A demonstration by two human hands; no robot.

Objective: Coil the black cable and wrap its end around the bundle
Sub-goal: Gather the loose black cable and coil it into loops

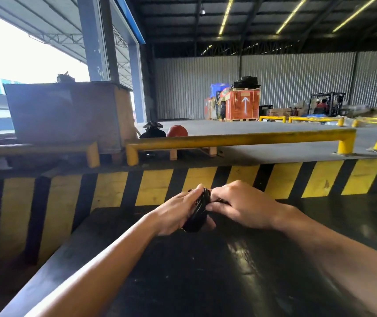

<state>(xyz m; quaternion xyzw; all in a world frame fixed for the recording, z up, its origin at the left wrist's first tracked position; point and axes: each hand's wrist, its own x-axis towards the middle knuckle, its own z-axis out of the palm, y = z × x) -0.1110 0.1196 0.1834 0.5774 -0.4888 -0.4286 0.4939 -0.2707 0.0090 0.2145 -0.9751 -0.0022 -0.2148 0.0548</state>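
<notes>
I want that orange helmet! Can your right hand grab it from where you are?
Probably not. The right hand is busy gripping the black cable together with the left hand, and the orange helmet sits far off beyond the striped wall and yellow rail.

Black cable (197, 211) mostly behind fingers.

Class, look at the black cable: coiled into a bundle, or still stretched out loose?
Coiled. The black cable sits as a compact bundle between the left hand and right hand; no loose length trails away.
</notes>
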